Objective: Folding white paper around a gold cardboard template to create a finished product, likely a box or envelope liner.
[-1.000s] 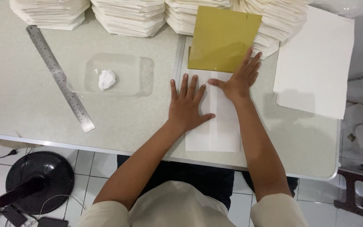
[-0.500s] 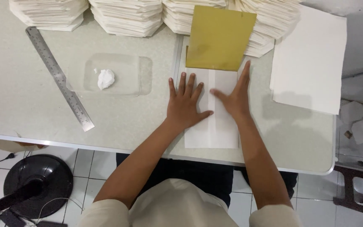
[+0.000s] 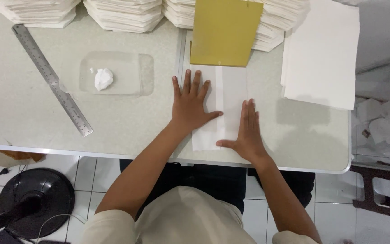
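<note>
Your left hand [image 3: 190, 106] and right hand [image 3: 248, 133] both lie spread and flat on the folded white paper [image 3: 220, 106]. Its long axis runs straight away from you on the worktop [image 3: 127, 122], the right hand nearer you.

A single head-worn camera looks almost straight down from above the person's chest onto the surface [image 3: 127, 131], facing its far edge. It sits near enough that the near edge, the right corner, the person's forearms and a strip of tiled floor [image 3: 100, 176] all fit.
</note>
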